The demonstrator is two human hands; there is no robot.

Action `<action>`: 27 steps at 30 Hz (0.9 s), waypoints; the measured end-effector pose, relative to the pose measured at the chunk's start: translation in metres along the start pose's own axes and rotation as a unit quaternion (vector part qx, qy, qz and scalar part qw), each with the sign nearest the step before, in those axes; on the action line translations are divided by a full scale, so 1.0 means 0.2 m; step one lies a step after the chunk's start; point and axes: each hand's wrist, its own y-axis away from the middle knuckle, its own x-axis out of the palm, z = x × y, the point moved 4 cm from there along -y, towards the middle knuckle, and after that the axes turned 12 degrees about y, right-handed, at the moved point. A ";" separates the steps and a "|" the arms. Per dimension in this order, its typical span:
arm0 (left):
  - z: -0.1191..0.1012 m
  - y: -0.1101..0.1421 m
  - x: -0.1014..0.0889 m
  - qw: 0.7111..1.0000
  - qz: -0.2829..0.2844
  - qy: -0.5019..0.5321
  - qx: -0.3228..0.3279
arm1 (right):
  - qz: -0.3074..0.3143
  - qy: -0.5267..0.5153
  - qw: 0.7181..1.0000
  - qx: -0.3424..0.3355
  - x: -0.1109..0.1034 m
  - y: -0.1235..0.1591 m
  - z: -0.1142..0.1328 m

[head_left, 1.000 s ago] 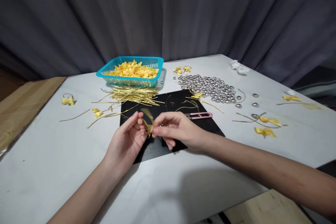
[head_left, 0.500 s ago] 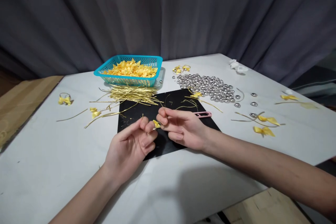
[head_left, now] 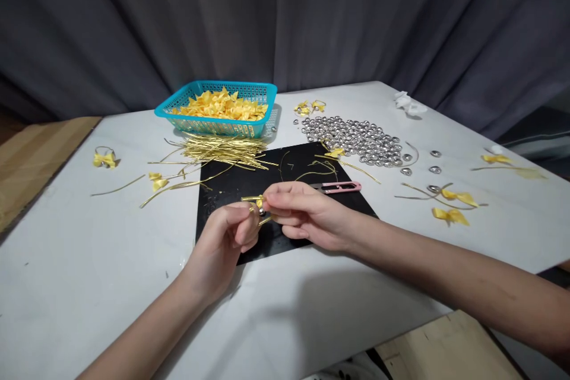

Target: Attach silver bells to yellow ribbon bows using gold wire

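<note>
The left hand (head_left: 227, 237) and right hand (head_left: 303, 211) meet fingertip to fingertip, their fingers (head_left: 272, 205) pinching a small gold twist tie (head_left: 255, 200) between them. It pokes out just left of the right fingers, above the black mat (head_left: 285, 178). Pink snips (head_left: 336, 187) lie just beyond the right hand on the surface (head_left: 89, 261).

A small craft workstation. Grey curtain (head_left: 285, 18) at twelve o'clock; white table (head_left: 89, 285) strewn with gold wires (head_left: 222, 151) and silver beads (head_left: 356, 142).

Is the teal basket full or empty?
Full: the basket is heaped with yellow bows rising above its rim.
</note>
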 end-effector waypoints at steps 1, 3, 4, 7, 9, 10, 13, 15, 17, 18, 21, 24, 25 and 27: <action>0.00 0.00 0.00 1.000 -0.001 -0.020 0.003 | -0.001 0.007 1.000 0.000 0.00 0.00 0.00; 0.00 0.00 0.00 0.998 -0.002 -0.059 0.008 | -0.001 0.028 1.000 -0.003 0.00 0.01 0.00; 0.00 0.00 0.00 0.997 -0.002 -0.077 0.014 | -0.002 0.040 0.999 -0.008 0.01 0.01 0.00; -0.02 0.00 0.00 0.992 -0.003 -0.118 0.032 | -0.010 0.071 0.997 -0.027 0.01 0.01 0.01; -0.02 0.00 0.00 0.992 0.000 -0.123 0.029 | -0.027 0.096 0.994 -0.040 0.00 0.01 0.03; -0.03 0.00 0.00 0.992 0.004 -0.120 0.024 | -0.036 0.112 0.992 -0.047 0.00 0.01 0.04; -0.04 -0.01 0.01 0.992 0.016 -0.121 0.020 | -0.055 0.164 0.983 -0.068 -0.01 0.01 0.07; -0.04 -0.01 0.01 0.989 0.019 -0.143 0.021 | -0.059 0.193 0.977 -0.074 -0.01 0.01 0.08; -0.04 0.00 0.00 0.984 0.020 -0.174 0.019 | -0.064 0.211 0.973 -0.071 -0.01 0.01 0.08; -0.03 0.00 0.00 0.982 0.020 -0.188 0.018 | -0.068 0.217 0.971 -0.071 -0.01 0.01 0.08; -0.03 0.00 -0.02 0.977 0.020 -0.211 0.022 | -0.074 0.220 0.969 -0.079 0.00 0.01 0.08; -0.03 0.00 -0.03 0.976 0.024 -0.214 0.028 | -0.071 0.217 0.970 -0.082 0.00 0.01 0.08; -0.03 0.00 -0.03 0.976 0.026 -0.214 0.028 | -0.071 0.216 0.971 -0.078 0.00 0.01 0.08; -0.03 0.00 -0.03 0.975 0.030 -0.219 0.027 | -0.074 0.219 0.970 -0.070 0.00 0.01 0.08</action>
